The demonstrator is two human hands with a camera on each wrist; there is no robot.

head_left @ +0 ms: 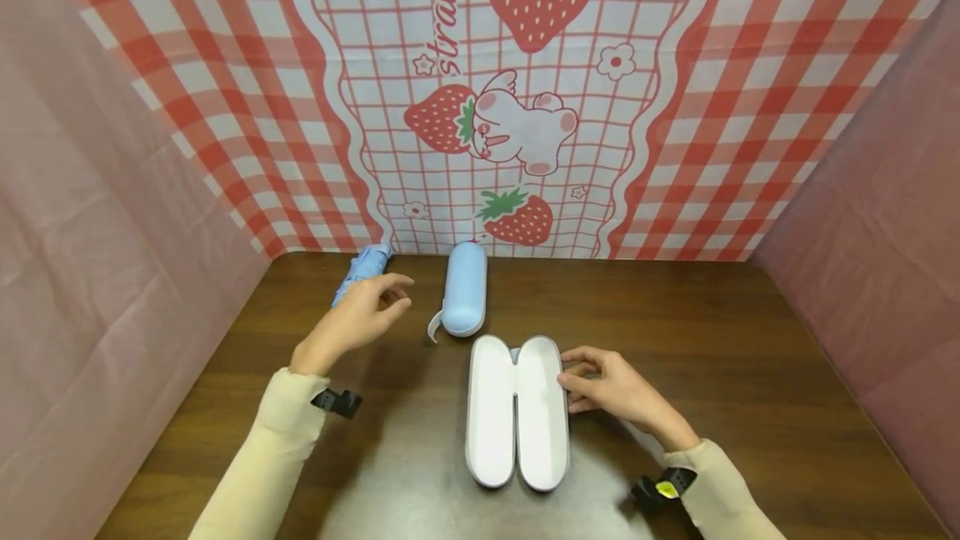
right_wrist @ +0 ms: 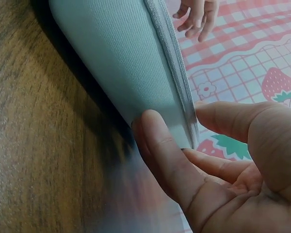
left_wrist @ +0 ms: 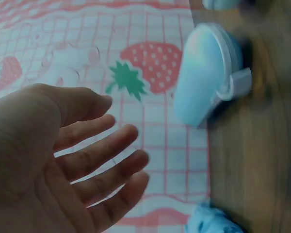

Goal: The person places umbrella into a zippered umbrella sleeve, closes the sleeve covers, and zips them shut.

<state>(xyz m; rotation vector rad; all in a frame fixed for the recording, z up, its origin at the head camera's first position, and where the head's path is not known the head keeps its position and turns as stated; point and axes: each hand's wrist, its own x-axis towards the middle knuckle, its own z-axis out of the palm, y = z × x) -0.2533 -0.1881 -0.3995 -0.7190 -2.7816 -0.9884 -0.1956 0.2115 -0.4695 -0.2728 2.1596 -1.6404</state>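
Observation:
An open zip case (head_left: 491, 411), with two long rounded halves and a white lining, lies spread on the table. My right hand (head_left: 611, 386) grips its right half at the edge. In the right wrist view, the thumb (right_wrist: 225, 116) meets the zipped rim while fingers press the pale outer wall (right_wrist: 121, 53). My left hand (head_left: 360, 315) hovers with relaxed, slightly bent fingers and holds nothing. Beyond its fingertips stands a closed light-blue case (head_left: 466, 290) with a pale strap (head_left: 434, 326). Partly hidden behind that hand is a wrinkled light-blue fabric bundle (head_left: 367, 265).
The brown wooden table (head_left: 675, 307) ends at a strawberry-print cloth (head_left: 517, 107) hanging along the back. Plain pink cloth walls (head_left: 112, 190) enclose the left and right sides. Both wrists wear black straps (head_left: 337, 401).

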